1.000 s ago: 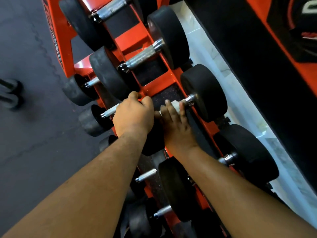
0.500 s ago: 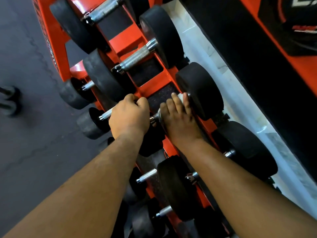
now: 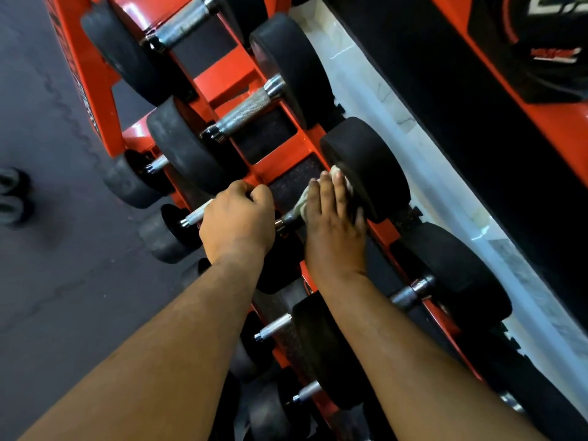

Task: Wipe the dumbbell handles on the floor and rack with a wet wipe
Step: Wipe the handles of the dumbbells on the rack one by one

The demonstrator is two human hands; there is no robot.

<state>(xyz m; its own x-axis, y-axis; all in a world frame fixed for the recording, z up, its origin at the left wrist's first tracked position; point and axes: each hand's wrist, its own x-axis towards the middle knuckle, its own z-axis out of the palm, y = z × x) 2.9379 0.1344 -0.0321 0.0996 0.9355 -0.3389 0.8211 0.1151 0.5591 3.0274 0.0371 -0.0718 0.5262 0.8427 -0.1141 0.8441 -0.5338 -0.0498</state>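
**Even indoor light, soft edges, wide-angle bend**

Light is moderate and even, with bright glare on the chrome handle (image 3: pixel 245 111) and a sheen on the orange rack (image 3: pixel 222 81). Deep shadow fills the lower tiers. The floor (image 3: pixel 47 281) at left is smeared with blur, and straight lines bow toward the edges.

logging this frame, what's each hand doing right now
Left hand: fingers curled, gripping the edge of the orange rack.
Right hand: wrapped round the dumbbell handle, holding the wet wipe against it.
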